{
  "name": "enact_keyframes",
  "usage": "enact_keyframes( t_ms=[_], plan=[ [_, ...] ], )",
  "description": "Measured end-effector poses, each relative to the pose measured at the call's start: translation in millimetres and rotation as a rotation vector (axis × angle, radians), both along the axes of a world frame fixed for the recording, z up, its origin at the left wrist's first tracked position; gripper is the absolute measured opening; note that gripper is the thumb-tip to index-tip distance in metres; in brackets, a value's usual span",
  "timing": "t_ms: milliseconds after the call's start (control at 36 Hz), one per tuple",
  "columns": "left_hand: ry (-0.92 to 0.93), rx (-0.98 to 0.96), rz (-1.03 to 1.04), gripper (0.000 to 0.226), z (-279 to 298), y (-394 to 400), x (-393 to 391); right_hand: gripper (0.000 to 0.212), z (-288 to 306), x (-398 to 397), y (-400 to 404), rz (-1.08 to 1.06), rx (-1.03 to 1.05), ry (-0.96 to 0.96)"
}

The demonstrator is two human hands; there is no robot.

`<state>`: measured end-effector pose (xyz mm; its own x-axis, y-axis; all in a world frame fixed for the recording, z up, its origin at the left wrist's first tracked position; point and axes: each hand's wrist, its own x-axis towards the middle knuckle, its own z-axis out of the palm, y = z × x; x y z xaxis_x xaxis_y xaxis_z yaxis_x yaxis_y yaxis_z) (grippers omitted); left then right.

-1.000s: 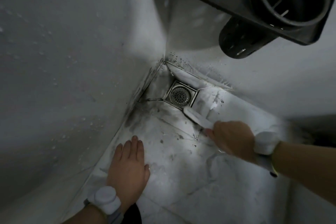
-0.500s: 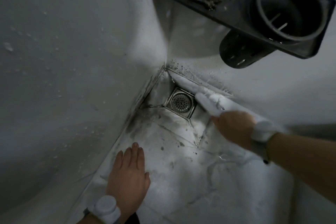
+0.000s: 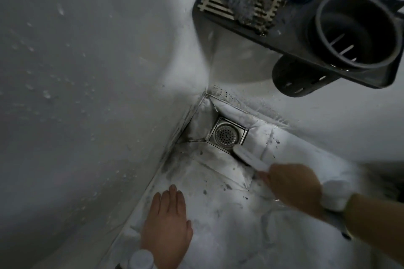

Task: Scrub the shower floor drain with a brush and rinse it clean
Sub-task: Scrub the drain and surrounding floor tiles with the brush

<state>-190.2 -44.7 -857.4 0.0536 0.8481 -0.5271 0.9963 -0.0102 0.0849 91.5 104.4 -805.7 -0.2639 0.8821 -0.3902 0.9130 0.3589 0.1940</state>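
Right hand grips a white plastic brush, its head touching the square steel drain in the floor's corner; left hand rests flat, fingers straight, on the stained white floor.

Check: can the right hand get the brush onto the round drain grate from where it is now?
Probably yes. The right hand grips the brush, whose head already sits at the drain frame's near right edge. Nothing lies between it and the grate; the left hand rests flat on the floor, well clear.

Brush at drain edge
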Motion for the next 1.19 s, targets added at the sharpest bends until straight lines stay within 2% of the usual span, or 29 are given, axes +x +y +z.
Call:
enact_keyframes(
  t_ms=[111, 167, 250, 333, 444, 528, 583, 639, 722, 778, 889, 1083, 1194],
  plan=[
    [0.008, -0.001, -0.023, 0.079, 0, 2, -4, 0.068, -14, 8, 61, 0.140, 0.234, -0.040],
    [0.010, 0.004, -0.020, 0.079, 0, 1, -5, 0.061, -21, 3, 76, 0.149, 0.200, -0.080],
    [0.007, -0.022, -0.015, 0.080, 0, 1, -3, 0.052, -30, -23, 71, 0.116, 0.146, -0.029],
    [0.001, -0.022, -0.016, 0.081, 1, 3, -2, 0.054, -33, -38, 50, -0.010, 0.093, 0.048],
    [0.000, -0.005, -0.024, 0.082, 0, 3, -5, 0.059, -19, -29, 48, -0.042, 0.107, 0.051],
    [0.002, -0.002, -0.030, 0.085, -1, 2, -5, 0.054, -15, -43, 59, 0.012, 0.142, -0.025],
    [0.007, -0.004, -0.032, 0.085, -2, 1, -5, 0.056, -19, -54, 60, -0.021, 0.100, -0.037],
    [0.011, -0.013, -0.039, 0.084, -2, 0, -4, 0.059, -25, -58, 58, -0.108, 0.041, 0.048],
    [0.006, -0.021, -0.047, 0.086, 0, 2, -3, 0.044, -25, -62, 64, -0.144, -0.002, 0.251],
    [0.011, -0.014, -0.041, 0.086, 0, 2, -4, 0.034, -19, -71, 72, -0.140, -0.117, 0.319],
    [0.028, -0.001, -0.043, 0.084, -1, -1, -6, 0.031, -6, -78, 83, -0.138, -0.277, 0.306],
    [0.023, 0.008, -0.051, 0.083, -4, 0, -5, 0.047, -3, 9, 77, -0.278, -0.310, 0.154],
    [0.013, 0.006, -0.056, 0.084, -4, 0, -6, 0.046, -5, 10, 65, -0.353, -0.368, 0.188]
  ],
)
